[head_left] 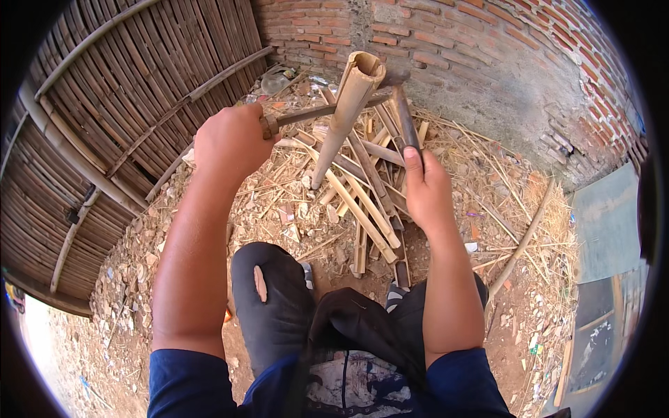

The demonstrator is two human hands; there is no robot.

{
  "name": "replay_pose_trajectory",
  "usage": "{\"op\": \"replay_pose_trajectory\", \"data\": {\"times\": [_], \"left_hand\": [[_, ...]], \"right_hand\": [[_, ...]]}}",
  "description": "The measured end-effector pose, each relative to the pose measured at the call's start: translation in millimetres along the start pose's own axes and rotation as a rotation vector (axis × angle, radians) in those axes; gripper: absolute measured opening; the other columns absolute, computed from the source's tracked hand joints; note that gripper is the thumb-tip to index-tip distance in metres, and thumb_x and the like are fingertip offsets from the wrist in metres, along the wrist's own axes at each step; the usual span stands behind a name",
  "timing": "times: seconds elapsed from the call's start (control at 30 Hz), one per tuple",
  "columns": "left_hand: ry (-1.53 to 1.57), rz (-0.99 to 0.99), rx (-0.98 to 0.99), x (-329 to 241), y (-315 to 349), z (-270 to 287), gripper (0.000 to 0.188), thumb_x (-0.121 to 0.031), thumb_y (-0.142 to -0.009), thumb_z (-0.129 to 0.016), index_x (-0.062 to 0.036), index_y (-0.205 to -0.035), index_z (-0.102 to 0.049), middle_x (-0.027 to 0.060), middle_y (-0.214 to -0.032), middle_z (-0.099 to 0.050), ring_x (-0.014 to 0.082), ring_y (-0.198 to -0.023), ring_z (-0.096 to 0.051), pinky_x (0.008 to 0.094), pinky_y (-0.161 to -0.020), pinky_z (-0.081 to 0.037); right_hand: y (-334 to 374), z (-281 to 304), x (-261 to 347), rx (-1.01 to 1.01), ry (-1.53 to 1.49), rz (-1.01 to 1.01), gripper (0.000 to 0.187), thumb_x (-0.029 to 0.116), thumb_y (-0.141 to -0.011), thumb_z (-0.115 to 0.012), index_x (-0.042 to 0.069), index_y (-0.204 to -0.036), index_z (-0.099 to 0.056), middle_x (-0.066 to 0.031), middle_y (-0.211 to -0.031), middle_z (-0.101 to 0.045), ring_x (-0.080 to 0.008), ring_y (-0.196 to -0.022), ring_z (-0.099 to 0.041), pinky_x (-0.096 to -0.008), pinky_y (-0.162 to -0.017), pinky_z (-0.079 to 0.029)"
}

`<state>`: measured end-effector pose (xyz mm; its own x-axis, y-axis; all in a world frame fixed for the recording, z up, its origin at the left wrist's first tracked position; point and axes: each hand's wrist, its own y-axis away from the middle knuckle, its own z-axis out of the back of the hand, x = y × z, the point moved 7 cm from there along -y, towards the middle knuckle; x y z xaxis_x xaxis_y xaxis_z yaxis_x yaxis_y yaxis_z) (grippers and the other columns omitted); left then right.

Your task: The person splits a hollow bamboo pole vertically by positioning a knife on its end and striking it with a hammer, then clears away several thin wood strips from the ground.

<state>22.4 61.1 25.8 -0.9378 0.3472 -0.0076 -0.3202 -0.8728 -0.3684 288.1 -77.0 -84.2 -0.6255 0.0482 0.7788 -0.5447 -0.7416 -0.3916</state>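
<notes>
My left hand is closed round the handle of a long-bladed knife, whose blade points right. The blade lies across a bamboo pole section that stands tilted, its hollow top split at the rim. It looks sunk into the bamboo's side below the top. In my right hand is a hammer, gripped by its handle. The hammer's dark head is just right of the bamboo, by the far end of the blade; whether they touch I cannot tell.
Split bamboo strips lie heaped in front of my knees, among straw and rubble. A bamboo-slat wall is on the left and a brick wall at the back. A stick and grey sheets are on the right.
</notes>
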Motion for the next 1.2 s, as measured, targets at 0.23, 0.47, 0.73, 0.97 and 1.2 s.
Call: {"op": "replay_pose_trajectory", "data": {"times": [0.23,0.47,0.73,0.97,1.2], "left_hand": [[0.026,-0.037,-0.021,0.0,3.2,-6.9,0.037,-0.045,-0.084,-0.079,-0.0124,-0.100,-0.071,0.0092,-0.089,-0.074,0.0326,-0.090,-0.072,0.0469,-0.078,-0.056],[-0.009,-0.025,0.012,-0.2,0.8,-6.3,0.036,-0.044,-0.085,-0.079,-0.0124,-0.100,-0.071,0.0095,-0.088,-0.074,0.0321,-0.089,-0.072,0.0468,-0.078,-0.057],[-0.002,-0.048,-0.027,-4.8,7.2,-6.8,0.036,-0.044,-0.084,-0.079,-0.0123,-0.100,-0.071,0.0097,-0.089,-0.074,0.0322,-0.090,-0.072,0.0466,-0.079,-0.056],[-0.030,-0.038,0.003,-3.6,11.0,-7.0,0.036,-0.043,-0.085,-0.079,-0.0126,-0.101,-0.071,0.0098,-0.089,-0.074,0.0324,-0.090,-0.072,0.0467,-0.079,-0.056],[-0.013,-0.038,-0.015,-2.2,9.0,-8.0,0.036,-0.044,-0.085,-0.079,-0.0126,-0.101,-0.071,0.0092,-0.089,-0.074,0.0320,-0.090,-0.072,0.0462,-0.077,-0.056]], "right_hand": [[13.1,24.0,9.8,-0.209,-0.259,0.066,0.046,0.043,-0.110,-0.048,0.001,-0.098,-0.060,-0.0077,-0.065,-0.054,-0.0180,-0.057,-0.053,-0.0365,-0.055,-0.043],[4.9,13.1,-2.8,-0.069,-0.045,-0.018,0.046,0.045,-0.109,-0.048,0.002,-0.100,-0.061,-0.0081,-0.065,-0.054,-0.0203,-0.058,-0.053,-0.0378,-0.059,-0.044],[7.0,13.9,0.4,-0.086,0.015,0.060,0.048,0.046,-0.110,-0.047,0.002,-0.096,-0.059,-0.0047,-0.064,-0.054,-0.0160,-0.057,-0.051,-0.0352,-0.055,-0.042],[9.6,25.0,14.2,0.003,-0.063,-0.018,0.047,0.046,-0.109,-0.047,0.002,-0.098,-0.060,-0.0067,-0.064,-0.055,-0.0182,-0.059,-0.055,-0.0353,-0.056,-0.043],[22.5,34.4,15.0,-0.369,-0.169,0.211,0.043,0.044,-0.109,-0.049,0.003,-0.098,-0.058,-0.0093,-0.064,-0.057,-0.0202,-0.056,-0.058,-0.0369,-0.055,-0.045]]}}
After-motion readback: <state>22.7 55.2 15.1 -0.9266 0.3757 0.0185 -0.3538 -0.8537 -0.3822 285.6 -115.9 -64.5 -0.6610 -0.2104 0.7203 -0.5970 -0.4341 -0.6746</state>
